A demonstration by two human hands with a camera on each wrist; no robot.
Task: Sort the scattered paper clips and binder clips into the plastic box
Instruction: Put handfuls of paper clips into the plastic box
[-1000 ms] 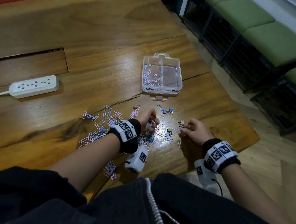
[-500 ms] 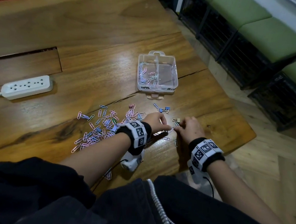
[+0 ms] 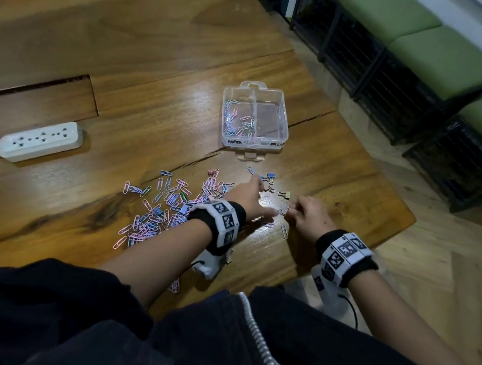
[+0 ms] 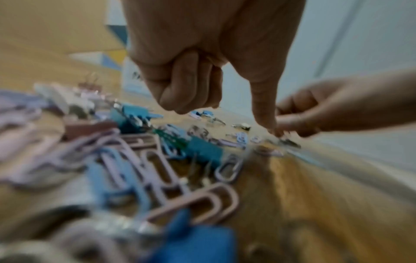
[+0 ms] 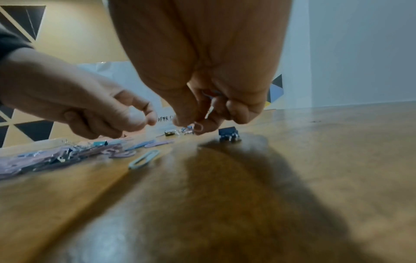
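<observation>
The clear two-compartment plastic box (image 3: 280, 133) stands on the wooden table, with paper clips in its left compartment. Pink and blue paper clips (image 3: 165, 207) lie scattered at the left, under my left forearm. A few binder clips (image 3: 270, 176) lie in front of both hands. My left hand (image 3: 250, 196) has its fingers curled into the palm, and its thumb (image 4: 264, 113) points down at the table beside my right fingertips. Nothing shows in that fist. My right hand (image 3: 307, 216) pinches a paper clip (image 5: 197, 124) between thumb and forefinger, with more clips tucked in its palm.
A white power strip (image 3: 40, 140) lies at the far left of the table. The table's right edge (image 3: 388, 236) runs close to my right hand. A single pale clip (image 5: 144, 159) lies near the right wrist. Green cushioned benches (image 3: 443, 61) stand beyond the table.
My left hand moved right and forward, away from the pile, to meet my right hand near the binder clips. The right hand stayed almost in place, still pinching.
</observation>
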